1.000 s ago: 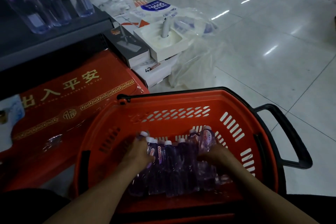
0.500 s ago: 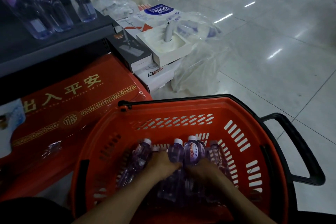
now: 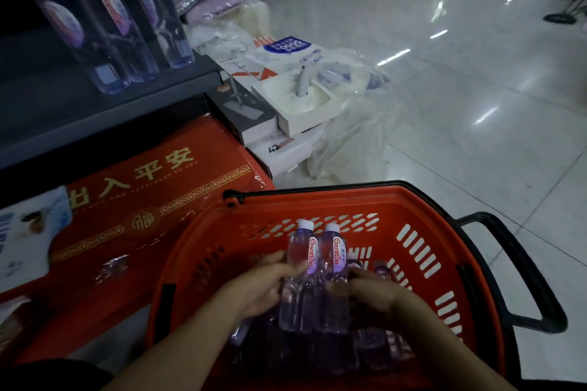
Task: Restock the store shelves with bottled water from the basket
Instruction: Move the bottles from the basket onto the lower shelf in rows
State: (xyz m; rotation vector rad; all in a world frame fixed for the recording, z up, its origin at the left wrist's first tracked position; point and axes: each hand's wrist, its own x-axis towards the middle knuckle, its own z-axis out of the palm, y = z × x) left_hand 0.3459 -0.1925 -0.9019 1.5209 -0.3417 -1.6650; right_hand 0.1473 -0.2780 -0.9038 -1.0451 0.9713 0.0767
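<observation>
Left hand (image 3: 263,290) grasps the first bottle (image 3: 298,279), thumb across its front and fingers curled behind it. Right hand (image 3: 378,294) grasps the second bottle (image 3: 333,289), fingers curled round its lower body. Both bottles stand upright, side by side and touching, with white caps up and red-lettered labels facing the camera. They are held inside the basket (image 3: 333,203), near its middle and clear of its floor. Further bottles (image 3: 374,349) lie on the basket floor beneath the hands; their number cannot be told. The basket is red with slotted walls and has a black handle (image 3: 536,279) on its right side. Beyond the basket's far left corner, a dark shelf (image 3: 95,105) carries three upright shelf bottles (image 3: 111,35). A red box (image 3: 143,200) with gold characters lies just left of the basket.
</observation>
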